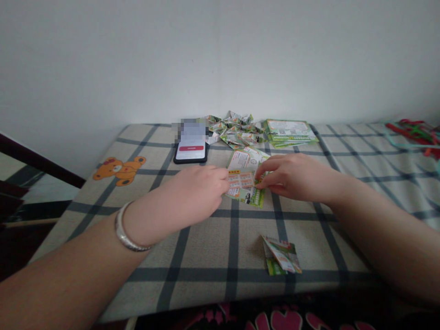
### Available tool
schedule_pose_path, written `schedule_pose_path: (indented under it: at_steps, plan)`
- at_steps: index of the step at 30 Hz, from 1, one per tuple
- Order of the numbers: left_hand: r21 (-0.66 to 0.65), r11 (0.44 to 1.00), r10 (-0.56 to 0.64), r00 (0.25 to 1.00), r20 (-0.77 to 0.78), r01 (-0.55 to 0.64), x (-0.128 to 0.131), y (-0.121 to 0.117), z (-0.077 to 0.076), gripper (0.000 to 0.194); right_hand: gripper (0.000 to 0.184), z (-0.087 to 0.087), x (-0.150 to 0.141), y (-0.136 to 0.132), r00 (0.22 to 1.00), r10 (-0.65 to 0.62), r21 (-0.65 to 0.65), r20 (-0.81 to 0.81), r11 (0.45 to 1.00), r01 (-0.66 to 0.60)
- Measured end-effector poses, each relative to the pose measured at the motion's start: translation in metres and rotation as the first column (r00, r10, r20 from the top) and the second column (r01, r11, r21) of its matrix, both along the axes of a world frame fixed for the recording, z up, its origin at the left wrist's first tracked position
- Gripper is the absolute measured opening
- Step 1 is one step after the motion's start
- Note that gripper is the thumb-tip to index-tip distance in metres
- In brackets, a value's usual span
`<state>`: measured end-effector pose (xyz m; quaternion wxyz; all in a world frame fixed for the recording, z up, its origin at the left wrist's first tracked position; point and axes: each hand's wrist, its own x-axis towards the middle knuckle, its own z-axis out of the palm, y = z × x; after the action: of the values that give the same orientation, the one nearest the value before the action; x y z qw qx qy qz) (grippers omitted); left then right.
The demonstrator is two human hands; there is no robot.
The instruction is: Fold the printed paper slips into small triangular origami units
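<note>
Between the fingertips of my two hands lies one printed leaflet [244,179], green and white, flat on the checked tablecloth [206,247]. With my right hand [295,178] I seem to pinch its right edge, thumb and forefinger close together. My left hand [201,190] has its fingers curled at the left edge; their tips are partly hidden, so I cannot tell if they grip or only press. One printed part appears to lie over another, but I cannot say whether this is a fold or a second sheet.

Nearer to me than my right fingers, one folded leaflet [282,259] rests alone, its shape angular. Just beyond my fingertips is a heap of folded leaflets [237,128]; these I judge already finished. Beyond my right fingers, beside this heap, a stack of flat leaflets [291,131] looks not yet folded. So, in my judgement, a good number is done, and the stack is what remains.

Beyond my left fingers lies a smartphone [190,154] with its screen lit. Farther to their left is an orange teddy-bear picture [120,171]. On my left wrist I wear a silver-coloured bangle [122,231].
</note>
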<state>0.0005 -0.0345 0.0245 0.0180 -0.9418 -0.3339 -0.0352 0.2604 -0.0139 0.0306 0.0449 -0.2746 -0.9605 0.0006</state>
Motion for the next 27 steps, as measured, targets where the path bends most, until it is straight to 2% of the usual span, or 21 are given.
schedule_pose_path:
  at_steps: [3, 8, 11, 16, 22, 27]
  plan:
    - [-0.019, 1.0, 0.006, 0.999, -0.052, -0.007, 0.0, 0.004, 0.001, 0.024, 0.024, -0.001, -0.001, 0.001, 1.0, 0.009, 0.006, -0.019, 1.0, -0.009]
    - [-0.048, 0.998, 0.034, 0.997, 0.069, -0.031, -0.003, 0.012, -0.005, 0.025, 0.016, -0.006, -0.003, 0.005, 0.996, 0.04, -0.039, -0.078, 0.998, -0.043]
    - [-0.031, 0.999, 0.024, 0.992, 0.12, -0.021, -0.002, 0.014, -0.009, 0.025, 0.008, -0.01, -0.006, 0.007, 0.995, 0.008, -0.039, -0.101, 0.999, -0.012]
    - [0.033, 0.999, 0.034, 0.998, 0.048, -0.036, 0.002, 0.006, -0.008, 0.024, 0.015, -0.017, -0.012, 0.009, 0.992, -0.039, 0.003, -0.118, 0.999, 0.04]
    - [0.145, 0.988, 0.049, 0.998, 0.043, -0.054, 0.007, 0.005, -0.014, 0.021, 0.025, -0.026, -0.023, 0.009, 0.978, -0.122, 0.168, -0.171, 0.974, 0.151]
    - [0.142, 0.985, 0.087, 0.992, 0.093, -0.099, 0.011, 0.008, -0.021, 0.024, 0.031, -0.032, -0.024, 0.012, 0.973, -0.111, 0.136, -0.205, 0.981, 0.14]
